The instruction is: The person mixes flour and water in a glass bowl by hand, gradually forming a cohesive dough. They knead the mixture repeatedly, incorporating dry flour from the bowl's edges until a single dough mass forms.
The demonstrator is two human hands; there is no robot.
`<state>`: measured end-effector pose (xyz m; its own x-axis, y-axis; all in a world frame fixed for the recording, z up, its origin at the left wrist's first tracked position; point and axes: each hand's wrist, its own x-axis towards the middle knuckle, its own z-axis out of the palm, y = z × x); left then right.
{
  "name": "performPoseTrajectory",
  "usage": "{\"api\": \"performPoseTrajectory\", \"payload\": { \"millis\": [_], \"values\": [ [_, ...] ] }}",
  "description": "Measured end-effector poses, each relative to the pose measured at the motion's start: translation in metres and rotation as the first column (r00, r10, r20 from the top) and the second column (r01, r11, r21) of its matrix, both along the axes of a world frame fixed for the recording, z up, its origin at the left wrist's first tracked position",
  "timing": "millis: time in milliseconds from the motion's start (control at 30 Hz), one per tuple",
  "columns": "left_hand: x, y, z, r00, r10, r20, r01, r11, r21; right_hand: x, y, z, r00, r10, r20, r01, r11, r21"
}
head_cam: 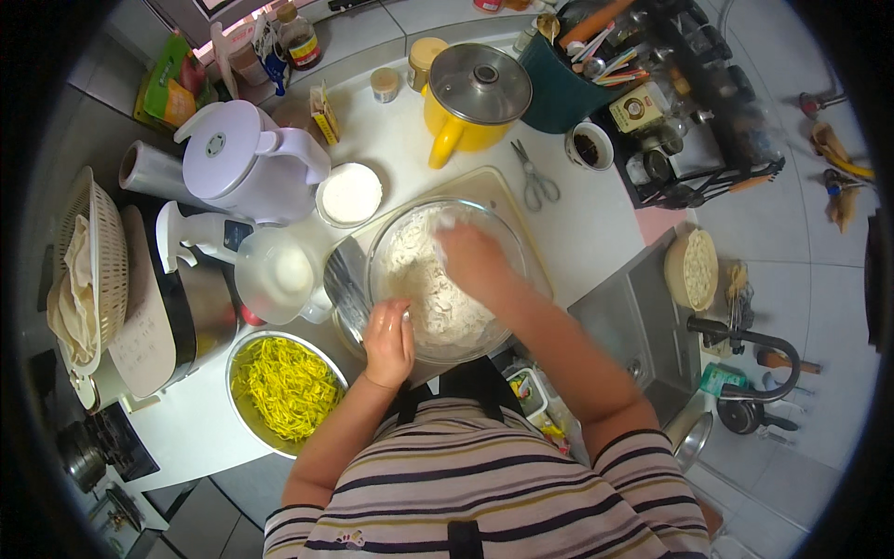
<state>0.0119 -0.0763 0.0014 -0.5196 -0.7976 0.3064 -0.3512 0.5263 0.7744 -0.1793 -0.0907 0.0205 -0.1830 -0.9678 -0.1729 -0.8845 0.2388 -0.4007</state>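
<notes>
A large clear glass bowl [515, 314] stands before me on a cutting board [534, 255], holding pale flour [447, 297] with rough clumps. My left hand [391, 342] grips its near left rim, the thumb side over the edge. My right hand [475, 262] is inside the far part of the bowl, blurred by motion. Something whitish shows at its fingertips; whether it is flour or a held thing I cannot tell. Left of the bowl lies a wide metal blade [346, 283], partly hidden. A small bowl of white powder [351, 194] sits beyond it.
Close on the left are a translucent jug [276, 272] and a metal bowl of yellow-green shreds [286, 388]. Scissors [534, 178] and a lidded yellow pot [464, 129] are at the back. A lilac appliance [241, 164] stands back left. The sink [621, 335] lies right.
</notes>
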Motion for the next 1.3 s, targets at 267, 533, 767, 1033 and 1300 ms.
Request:
{"api": "performPoseTrajectory", "payload": {
  "millis": [267,533,767,1033,1300],
  "values": [
    [0.0,0.008,0.006,0.99,-0.136,-0.046,0.134,0.99,-0.051,0.039,-0.028,-0.02,0.866,0.494,0.074,-0.498,0.839,0.22],
    [0.005,-0.052,0.015,0.975,-0.217,0.042,0.221,0.956,-0.191,-0.015,-0.039,-0.005,0.992,0.104,0.074,-0.1,0.994,-0.053],
    [-0.011,-0.049,0.004,0.983,-0.177,0.041,0.182,0.966,-0.185,0.012,-0.032,-0.025,0.968,0.248,0.029,-0.245,0.925,0.289],
    [0.004,-0.037,0.017,0.975,-0.224,0.012,0.223,0.961,-0.166,0.006,0.037,0.003,0.882,0.463,0.086,-0.471,0.867,0.166],
    [-0.009,-0.06,0.014,0.957,-0.283,0.06,0.289,0.943,-0.162,0.005,0.003,-0.046,0.996,0.078,0.051,-0.085,0.983,0.161]
  ]
}}
